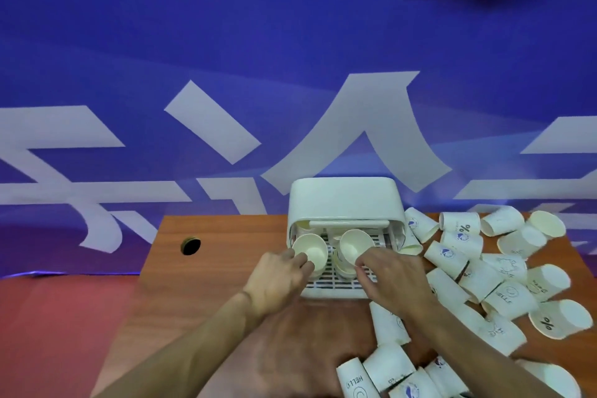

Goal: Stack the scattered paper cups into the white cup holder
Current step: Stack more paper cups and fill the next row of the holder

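Over the holder (345, 200), the left hand (277, 278) grips one cup (310, 249) and the right hand (391, 278) pinches another cup (353, 245), seemingly seating both; next, probably, fetch loose cups (484, 271).

Office or exhibition-type room: wooden desk (226, 268) with cable hole (190, 246), blue printed banner (290, 42) behind, red floor (64, 317).

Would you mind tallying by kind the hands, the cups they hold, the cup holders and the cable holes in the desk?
Hands: 2 (left hand, right hand)
Held cups: 2 (left cup, right cup)
White cup holder: 1
Cable hole: 1
Total: 6
Loose cups overlap too much to count exactly.
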`<state>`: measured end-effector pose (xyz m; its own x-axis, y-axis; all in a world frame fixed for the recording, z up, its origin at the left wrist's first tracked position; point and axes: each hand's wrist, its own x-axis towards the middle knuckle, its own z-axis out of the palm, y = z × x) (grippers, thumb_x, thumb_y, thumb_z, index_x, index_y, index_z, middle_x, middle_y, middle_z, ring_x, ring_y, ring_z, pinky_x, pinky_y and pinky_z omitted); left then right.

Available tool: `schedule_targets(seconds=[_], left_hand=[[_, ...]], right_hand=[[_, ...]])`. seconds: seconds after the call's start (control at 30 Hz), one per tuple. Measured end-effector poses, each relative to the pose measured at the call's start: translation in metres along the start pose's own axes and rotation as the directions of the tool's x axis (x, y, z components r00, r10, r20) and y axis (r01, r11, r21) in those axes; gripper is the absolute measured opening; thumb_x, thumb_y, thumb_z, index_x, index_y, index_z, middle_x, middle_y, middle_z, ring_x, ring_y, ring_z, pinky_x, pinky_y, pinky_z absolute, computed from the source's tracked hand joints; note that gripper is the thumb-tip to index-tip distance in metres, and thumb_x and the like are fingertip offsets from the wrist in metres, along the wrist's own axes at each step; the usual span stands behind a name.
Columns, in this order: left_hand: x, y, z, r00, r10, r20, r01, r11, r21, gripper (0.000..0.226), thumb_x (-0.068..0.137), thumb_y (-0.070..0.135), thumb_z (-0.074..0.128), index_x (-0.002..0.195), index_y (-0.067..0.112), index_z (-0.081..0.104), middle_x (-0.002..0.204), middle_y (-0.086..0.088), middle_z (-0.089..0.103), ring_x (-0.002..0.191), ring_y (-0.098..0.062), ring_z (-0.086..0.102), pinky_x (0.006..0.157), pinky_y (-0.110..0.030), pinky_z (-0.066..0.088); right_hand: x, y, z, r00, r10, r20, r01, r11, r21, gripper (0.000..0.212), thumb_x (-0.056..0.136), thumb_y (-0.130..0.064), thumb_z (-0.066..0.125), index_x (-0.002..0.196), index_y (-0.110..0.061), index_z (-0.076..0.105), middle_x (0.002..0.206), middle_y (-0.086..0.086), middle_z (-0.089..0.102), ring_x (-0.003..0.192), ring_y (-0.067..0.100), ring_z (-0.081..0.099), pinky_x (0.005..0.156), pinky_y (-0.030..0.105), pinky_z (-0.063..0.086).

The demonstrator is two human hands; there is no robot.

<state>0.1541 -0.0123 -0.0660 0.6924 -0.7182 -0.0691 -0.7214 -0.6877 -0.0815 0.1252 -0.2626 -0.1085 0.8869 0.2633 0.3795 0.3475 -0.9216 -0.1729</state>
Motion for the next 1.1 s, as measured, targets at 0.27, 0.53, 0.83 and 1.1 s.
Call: schedule_targets(seconds=[0.27,0.53,0.83,1.1], left_hand=[[0.016,-0.008,0.012,0.993,0.093,0.069,-0.099,0.992,0.082,0.026,0.051,0.015,0.078,0.065,0.023,0.058,0.06,0.006,0.054,0.049,-0.017,0.052,0.038,-0.02,0.026],[0.022,-0.012,0.038,0.991,0.064,0.117,-0.066,0.998,0.012,0.028,0.047,0.015,0.08,0.059,0.022,0.055,0.055,0.005,0.052,0.046,-0.019,0.05,0.04,-0.019,0.025],[0.029,-0.009,0.063,0.982,0.047,0.185,-0.05,0.999,0.014,0.028,0.048,0.018,0.084,0.058,0.023,0.059,0.055,0.006,0.055,0.048,-0.016,0.053,0.038,-0.019,0.026],[0.042,-0.014,0.072,0.975,-0.013,0.22,0.021,0.999,-0.038,0.002,0.085,0.022,0.063,0.085,0.022,0.065,0.083,0.002,0.064,0.076,-0.022,0.061,0.048,-0.028,0.035]], right_hand=[[0.003,0.008,0.013,0.991,0.046,0.128,-0.047,0.999,0.001,0.001,0.08,-0.031,0.064,0.079,-0.031,0.064,0.074,-0.014,0.063,0.063,0.004,0.059,0.043,0.022,0.038],[-0.004,0.007,0.037,0.992,-0.017,0.124,0.016,1.0,0.008,0.008,0.084,-0.03,0.061,0.077,-0.029,0.065,0.075,-0.012,0.061,0.065,0.007,0.058,0.044,0.024,0.037],[-0.021,0.005,0.046,0.996,-0.041,0.076,0.045,0.997,-0.055,0.014,0.088,-0.024,0.06,0.075,-0.025,0.063,0.072,-0.009,0.058,0.063,0.013,0.053,0.045,0.029,0.038],[0.001,0.011,0.057,0.962,0.013,0.272,-0.003,0.999,-0.034,0.012,0.09,-0.028,0.065,0.078,-0.029,0.067,0.074,-0.011,0.063,0.066,0.013,0.06,0.043,0.029,0.044]])
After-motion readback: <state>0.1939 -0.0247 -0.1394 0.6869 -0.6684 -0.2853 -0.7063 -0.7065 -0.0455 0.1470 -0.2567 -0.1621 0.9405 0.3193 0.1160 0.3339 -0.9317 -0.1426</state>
